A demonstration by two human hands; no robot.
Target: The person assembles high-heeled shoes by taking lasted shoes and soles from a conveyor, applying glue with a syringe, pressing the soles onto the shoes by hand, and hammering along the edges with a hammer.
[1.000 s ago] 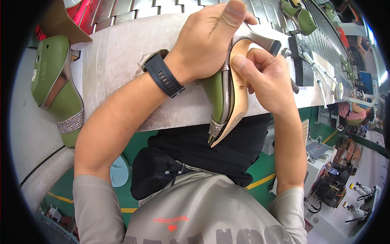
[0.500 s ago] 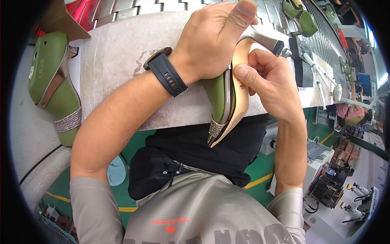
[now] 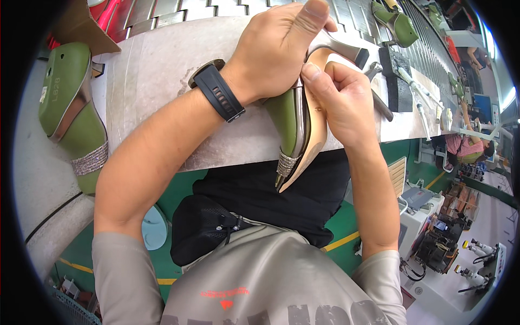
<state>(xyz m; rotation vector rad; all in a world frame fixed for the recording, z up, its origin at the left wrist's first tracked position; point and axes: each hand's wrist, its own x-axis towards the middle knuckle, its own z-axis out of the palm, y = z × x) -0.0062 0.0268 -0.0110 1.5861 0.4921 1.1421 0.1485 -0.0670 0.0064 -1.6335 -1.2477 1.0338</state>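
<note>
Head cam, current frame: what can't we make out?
All head view:
Most fingers of the left hand: behind the hand itself.
Back end of the held shoe: covered by left hand.
Curled fingertips of the right hand: tucked behind its own fingers.
Red object: cut by top edge, partly behind cardboard box.

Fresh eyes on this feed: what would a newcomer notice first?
Probably the tan-soled heeled shoe, just above centre, held between the left grip and right grip. Next, the dark wristwatch on the left arm. Then the green shoe form with its glittering strap, at the far left.
</note>
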